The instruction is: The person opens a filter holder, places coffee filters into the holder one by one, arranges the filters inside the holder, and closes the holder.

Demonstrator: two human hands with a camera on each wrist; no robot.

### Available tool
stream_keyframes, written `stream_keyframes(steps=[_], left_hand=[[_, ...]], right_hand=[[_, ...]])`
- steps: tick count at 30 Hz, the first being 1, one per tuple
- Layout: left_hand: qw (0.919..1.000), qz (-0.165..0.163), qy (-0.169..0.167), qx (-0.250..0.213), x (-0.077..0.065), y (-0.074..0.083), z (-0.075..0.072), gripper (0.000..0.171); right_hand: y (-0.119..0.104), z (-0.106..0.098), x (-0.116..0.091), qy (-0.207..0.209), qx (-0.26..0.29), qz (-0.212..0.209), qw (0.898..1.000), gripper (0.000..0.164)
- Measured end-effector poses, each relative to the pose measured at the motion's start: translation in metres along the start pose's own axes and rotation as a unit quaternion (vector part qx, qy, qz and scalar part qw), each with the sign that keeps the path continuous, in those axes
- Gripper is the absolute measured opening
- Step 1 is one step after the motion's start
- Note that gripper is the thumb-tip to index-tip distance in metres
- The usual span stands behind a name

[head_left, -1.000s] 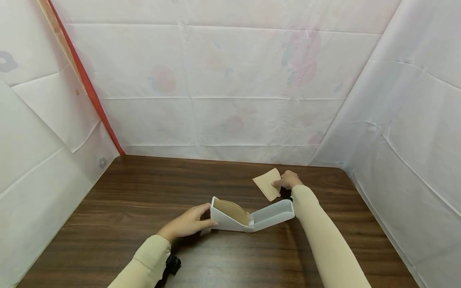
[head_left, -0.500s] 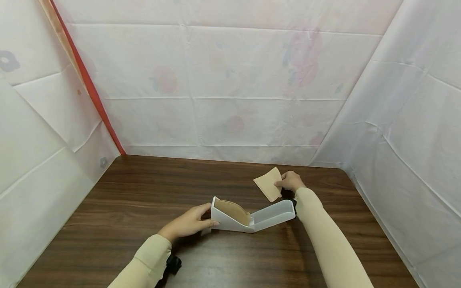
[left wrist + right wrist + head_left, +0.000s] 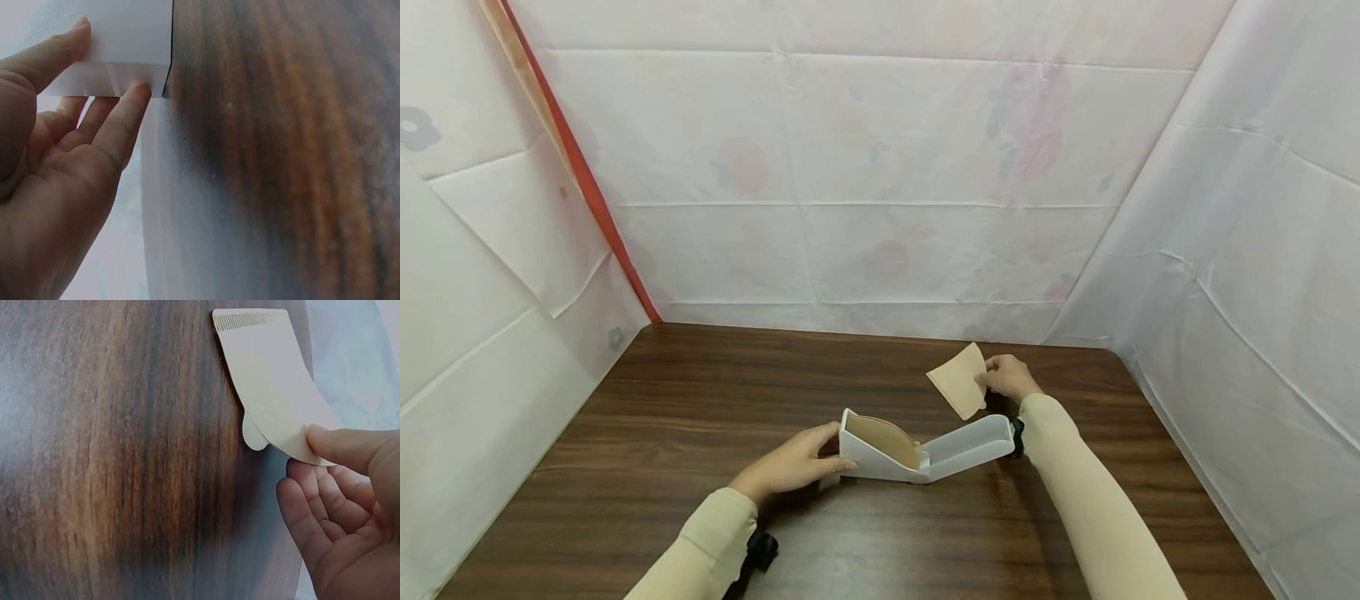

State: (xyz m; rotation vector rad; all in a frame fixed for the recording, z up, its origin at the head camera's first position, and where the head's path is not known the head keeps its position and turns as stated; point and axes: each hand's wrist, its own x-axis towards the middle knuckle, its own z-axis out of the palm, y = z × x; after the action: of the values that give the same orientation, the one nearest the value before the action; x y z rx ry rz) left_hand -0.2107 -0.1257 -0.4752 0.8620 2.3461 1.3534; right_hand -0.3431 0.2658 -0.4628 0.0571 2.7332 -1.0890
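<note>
A tan paper coffee filter [image 3: 958,382] with a crimped edge is pinched at its curved edge between the thumb and fingers of my right hand [image 3: 1006,377]. In the right wrist view the filter [image 3: 269,375] bends upward at the pinched end, and a small rounded tab sticks out at its side. My left hand [image 3: 793,461] holds the tall end of a white filter box [image 3: 880,462], thumb on the near side and fingers at its end. More brown filters [image 3: 880,437] stand inside this box. Its hinged lid [image 3: 970,448] lies swung open to the right.
Everything sits on a dark wood-grain table [image 3: 737,375]. White patterned sheets [image 3: 880,167] hang behind it and at both sides. The box lid lies close to my right wrist, where a black strap [image 3: 1017,437] shows.
My right hand has shifted slightly right, its thumb now nearer the edge of the filter, whose far corner has risen a little. My left hand and the box stay put.
</note>
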Motion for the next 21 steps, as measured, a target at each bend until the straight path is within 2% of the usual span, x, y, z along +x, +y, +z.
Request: stream_keyframes(steps=[21], left_hand=[[0.9999, 0.01, 0.005, 0.01, 0.0, -0.002, 0.0, 0.036]], right_hand=[[-0.003, -0.008, -0.013, 0.04, -0.007, -0.057, 0.998, 0.029]])
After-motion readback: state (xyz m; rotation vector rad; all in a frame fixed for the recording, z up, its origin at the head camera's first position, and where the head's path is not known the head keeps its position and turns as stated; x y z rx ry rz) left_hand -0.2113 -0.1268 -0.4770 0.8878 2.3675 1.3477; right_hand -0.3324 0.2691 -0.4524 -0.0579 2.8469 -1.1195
